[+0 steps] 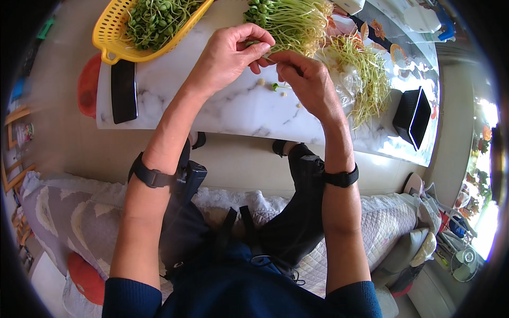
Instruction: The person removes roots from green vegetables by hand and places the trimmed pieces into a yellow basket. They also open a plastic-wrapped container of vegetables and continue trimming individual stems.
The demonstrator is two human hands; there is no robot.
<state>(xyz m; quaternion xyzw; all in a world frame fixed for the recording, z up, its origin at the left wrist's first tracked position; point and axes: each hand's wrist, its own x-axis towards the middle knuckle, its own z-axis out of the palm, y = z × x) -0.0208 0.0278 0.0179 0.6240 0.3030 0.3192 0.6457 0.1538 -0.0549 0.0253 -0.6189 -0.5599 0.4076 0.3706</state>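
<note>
My left hand [234, 53] pinches a green sprout [254, 43] between thumb and forefinger. Close beside it, my right hand [304, 77] has its fingers curled at the pale stem [269, 59] of that sprout; the fingertips partly hide it. Just beyond the hands lies a thick bundle of sprouts [294, 24], leaves to the left and roots to the right. A yellow perforated plastic basket [109, 30] at the upper left holds a heap of leafy sprouts [159, 24]. To the right of my right hand is a tangled pile of stringy sprout roots and stems [370, 79].
On the marble-patterned table [234, 111] lie a dark smartphone [123, 91], a black plastic tub [412, 117], crumpled clear plastic [348, 85] and a small leaf scrap [275, 86]. A red stool [88, 85] stands by the table's left edge. Behind me is a quilt-covered sofa [373, 222].
</note>
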